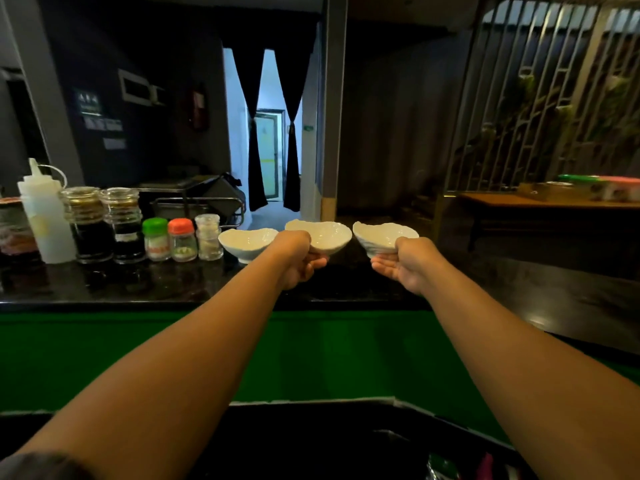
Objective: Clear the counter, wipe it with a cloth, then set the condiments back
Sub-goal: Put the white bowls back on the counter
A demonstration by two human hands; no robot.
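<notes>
My left hand (298,259) grips the middle bowl (325,235). It is a small white bowl with a wavy rim. My fingers are curled in under it and my knuckles face me. My right hand (405,265) holds the right bowl (381,237), which is white too. That palm is turned up, the fingers lie under the bowl, and the thumb is up against its near side. This bowl tips a little to the left. Both bowls are over the far edge of the counter (138,282). They sit a bit higher than the left bowl (246,242), but I cannot tell if they are fully off the top. The two held bowls are close but do not touch.

The left bowl stands on the dark shiny counter, just beside my left hand, and no hand is on it. Next to it is a row of condiments. First comes a clear shaker (208,237), then an orange-capped shaker (181,239), then a green-capped shaker (156,239). After those stand two glass jars of dark sauce (90,226), then a white squeeze bottle (45,216). A red-lidded jar (15,230) sits at the far left edge.

Under the counter edge is a green front panel (311,351). Far off on the right stands a wooden table (519,202).
</notes>
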